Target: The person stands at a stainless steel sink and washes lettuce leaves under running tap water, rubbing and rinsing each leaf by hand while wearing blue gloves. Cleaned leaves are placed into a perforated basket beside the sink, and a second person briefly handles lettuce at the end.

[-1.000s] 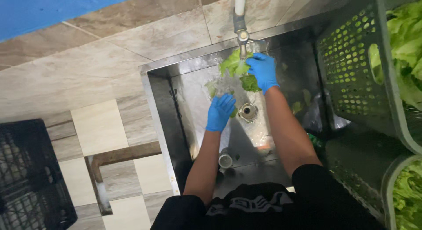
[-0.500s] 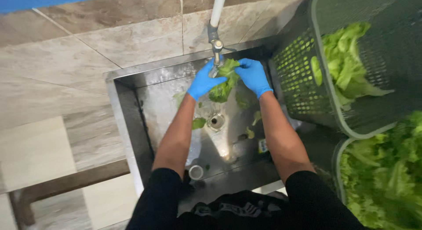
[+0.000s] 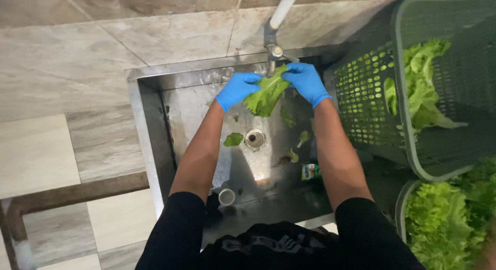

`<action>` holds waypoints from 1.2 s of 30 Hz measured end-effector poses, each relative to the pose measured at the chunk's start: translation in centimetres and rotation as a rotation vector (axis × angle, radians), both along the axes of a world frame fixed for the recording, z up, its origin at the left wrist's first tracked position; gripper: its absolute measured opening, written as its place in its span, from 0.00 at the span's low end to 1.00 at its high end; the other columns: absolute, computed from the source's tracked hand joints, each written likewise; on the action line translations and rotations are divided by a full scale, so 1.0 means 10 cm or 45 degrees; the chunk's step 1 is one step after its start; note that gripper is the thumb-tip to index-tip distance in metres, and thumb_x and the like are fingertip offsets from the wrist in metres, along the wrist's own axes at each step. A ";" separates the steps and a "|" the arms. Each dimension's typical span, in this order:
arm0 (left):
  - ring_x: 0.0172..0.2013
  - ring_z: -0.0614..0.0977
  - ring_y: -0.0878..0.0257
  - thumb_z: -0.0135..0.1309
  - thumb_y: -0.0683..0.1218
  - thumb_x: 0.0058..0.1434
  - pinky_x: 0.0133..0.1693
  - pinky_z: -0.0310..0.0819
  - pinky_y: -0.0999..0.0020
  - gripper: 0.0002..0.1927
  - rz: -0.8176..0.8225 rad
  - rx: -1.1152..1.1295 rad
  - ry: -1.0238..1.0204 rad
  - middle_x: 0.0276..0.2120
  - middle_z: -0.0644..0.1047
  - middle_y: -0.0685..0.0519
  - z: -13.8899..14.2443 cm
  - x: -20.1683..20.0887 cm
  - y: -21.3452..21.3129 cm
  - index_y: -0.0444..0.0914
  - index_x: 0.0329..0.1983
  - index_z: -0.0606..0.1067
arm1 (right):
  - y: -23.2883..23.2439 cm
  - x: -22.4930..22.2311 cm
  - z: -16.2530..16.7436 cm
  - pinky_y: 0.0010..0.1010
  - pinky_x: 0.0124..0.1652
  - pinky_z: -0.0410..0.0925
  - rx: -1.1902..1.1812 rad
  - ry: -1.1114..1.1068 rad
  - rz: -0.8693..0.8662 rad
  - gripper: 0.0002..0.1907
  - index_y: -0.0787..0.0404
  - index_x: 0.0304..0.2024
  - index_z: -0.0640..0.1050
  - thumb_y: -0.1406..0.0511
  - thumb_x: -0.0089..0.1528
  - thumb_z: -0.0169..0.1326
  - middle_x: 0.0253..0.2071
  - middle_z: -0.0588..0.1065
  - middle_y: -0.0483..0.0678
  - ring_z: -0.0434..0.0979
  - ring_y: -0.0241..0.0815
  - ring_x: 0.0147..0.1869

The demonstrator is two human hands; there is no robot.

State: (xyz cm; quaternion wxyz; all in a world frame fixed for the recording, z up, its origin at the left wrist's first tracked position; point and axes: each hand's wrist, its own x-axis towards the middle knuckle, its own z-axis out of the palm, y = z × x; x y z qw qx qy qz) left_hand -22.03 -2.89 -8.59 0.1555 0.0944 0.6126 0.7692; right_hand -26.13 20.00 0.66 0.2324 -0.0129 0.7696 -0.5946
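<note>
Your left hand and right hand both pinch the lettuce leaf under the tap; pulling apart could tear it, dropping scraps toward the drain.

Packages: one item. A small packet, roughly rectangular, lying flat on the wet floor of the steel sink, lower centre of the frame and a little right of the middle. Colours: mostly green, with a pale, whitish patch and a touch of yellow and blue on its face; the printing is too small to make out. It sits just beside the inner side of the forearm on the right of the frame, below and to the right of the round drain, with small leaf scraps near it. Labels, signs, screens: none visible anywhere in the frame.
</note>
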 end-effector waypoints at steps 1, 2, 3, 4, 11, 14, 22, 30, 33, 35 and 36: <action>0.39 0.78 0.72 0.61 0.39 0.59 0.42 0.76 0.73 0.15 0.051 -0.067 0.026 0.38 0.81 0.57 0.03 0.02 -0.02 0.32 0.49 0.80 | -0.04 0.00 0.01 0.26 0.40 0.74 0.012 0.030 0.033 0.09 0.65 0.44 0.83 0.71 0.62 0.59 0.38 0.81 0.43 0.80 0.32 0.39; 0.38 0.77 0.71 0.63 0.39 0.60 0.41 0.75 0.72 0.13 0.104 -0.137 0.055 0.37 0.80 0.55 0.07 0.04 -0.03 0.30 0.47 0.81 | -0.08 0.02 0.02 0.26 0.40 0.74 0.021 0.065 0.066 0.08 0.66 0.44 0.83 0.71 0.62 0.59 0.38 0.81 0.44 0.79 0.32 0.39; 0.37 0.76 0.69 0.65 0.40 0.61 0.41 0.74 0.70 0.11 0.154 -0.209 0.084 0.35 0.80 0.53 0.11 0.07 -0.05 0.29 0.45 0.82 | -0.12 0.03 0.04 0.25 0.40 0.73 0.029 0.100 0.096 0.08 0.66 0.44 0.83 0.71 0.62 0.60 0.38 0.81 0.44 0.78 0.32 0.39; 0.37 0.76 0.69 0.64 0.39 0.61 0.41 0.75 0.70 0.12 0.150 -0.235 0.076 0.36 0.80 0.53 0.15 0.09 -0.06 0.30 0.47 0.82 | -0.14 0.04 0.07 0.25 0.41 0.73 0.047 0.116 0.101 0.08 0.66 0.44 0.83 0.71 0.62 0.60 0.37 0.81 0.44 0.78 0.31 0.39; 0.44 0.81 0.69 0.53 0.36 0.59 0.48 0.76 0.72 0.20 0.209 -0.163 0.130 0.43 0.83 0.52 0.29 0.31 -0.07 0.36 0.55 0.79 | -0.07 0.24 0.29 0.25 0.42 0.73 0.025 0.211 0.066 0.08 0.66 0.42 0.82 0.72 0.60 0.59 0.37 0.82 0.44 0.79 0.31 0.39; 0.45 0.81 0.66 0.53 0.38 0.61 0.50 0.75 0.70 0.19 0.469 -0.321 0.157 0.45 0.82 0.51 0.29 0.65 -0.05 0.36 0.57 0.77 | 0.09 0.38 0.40 0.25 0.43 0.73 0.057 0.306 0.053 0.08 0.66 0.43 0.82 0.73 0.61 0.59 0.38 0.82 0.44 0.79 0.31 0.39; 0.40 0.83 0.63 0.55 0.46 0.67 0.43 0.76 0.69 0.16 0.643 0.073 -0.489 0.43 0.83 0.50 -0.01 2.64 0.43 0.34 0.55 0.79 | 0.93 0.95 1.16 0.30 0.45 0.73 0.324 0.756 0.119 0.11 0.65 0.47 0.83 0.70 0.62 0.58 0.40 0.81 0.49 0.80 0.37 0.43; 0.40 0.85 0.62 0.53 0.46 0.69 0.40 0.78 0.71 0.15 0.385 0.121 -0.598 0.43 0.83 0.49 0.00 3.82 0.92 0.33 0.55 0.78 | 1.60 1.45 1.55 0.35 0.45 0.73 0.794 1.259 0.092 0.08 0.67 0.47 0.83 0.69 0.66 0.61 0.40 0.80 0.56 0.81 0.46 0.42; 0.42 0.85 0.62 0.53 0.45 0.71 0.44 0.81 0.70 0.15 0.412 0.140 -0.427 0.45 0.83 0.49 0.02 3.82 0.84 0.32 0.54 0.78 | 1.81 1.58 1.68 0.29 0.40 0.67 0.673 1.094 -0.020 0.06 0.68 0.46 0.83 0.71 0.67 0.60 0.38 0.78 0.50 0.74 0.35 0.40; 0.39 0.84 0.61 0.54 0.44 0.70 0.42 0.80 0.68 0.14 0.491 0.082 -0.323 0.43 0.83 0.46 0.05 3.78 0.70 0.30 0.54 0.79 | 1.95 1.60 1.77 0.26 0.40 0.66 0.571 1.015 -0.056 0.05 0.69 0.46 0.83 0.72 0.69 0.60 0.37 0.78 0.45 0.71 0.29 0.40; 0.39 0.83 0.62 0.53 0.44 0.71 0.43 0.79 0.69 0.15 0.517 0.111 -0.332 0.43 0.83 0.47 0.08 3.75 0.63 0.31 0.55 0.78 | 2.01 1.61 1.80 0.24 0.41 0.67 0.565 1.030 -0.023 0.05 0.69 0.47 0.83 0.72 0.69 0.60 0.36 0.78 0.44 0.72 0.28 0.40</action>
